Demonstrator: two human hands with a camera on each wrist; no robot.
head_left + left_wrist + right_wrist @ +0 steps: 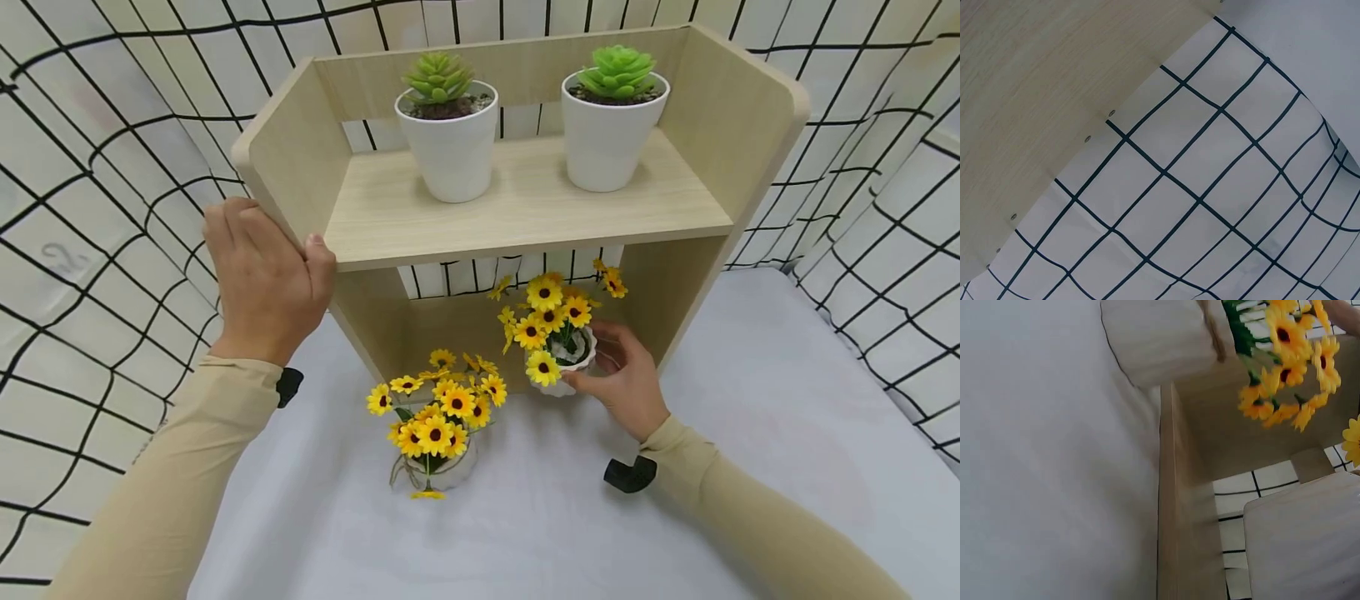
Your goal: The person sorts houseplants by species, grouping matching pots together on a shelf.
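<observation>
My left hand (273, 271) grips the left side panel of a light wooden shelf (525, 237), thumb at its front edge. In the left wrist view the outer face of that panel (1054, 94) fills the upper left; the hand is outside this view. With my right hand (626, 379) I hold a white pot (555, 388) of yellow artificial sunflowers (545, 317) by its rim, at the front of the lower compartment. That pot (1304, 537) appears large at the lower right of the right wrist view. A second pot (450, 471) of sunflowers, tied with twine, stands on the table before the shelf.
Two white pots with green succulents, one left (453, 150) and one right (611, 137), stand on the upper board. Black wire mesh (97, 275) surrounds the back and sides. White cloth (525, 533) covers the table.
</observation>
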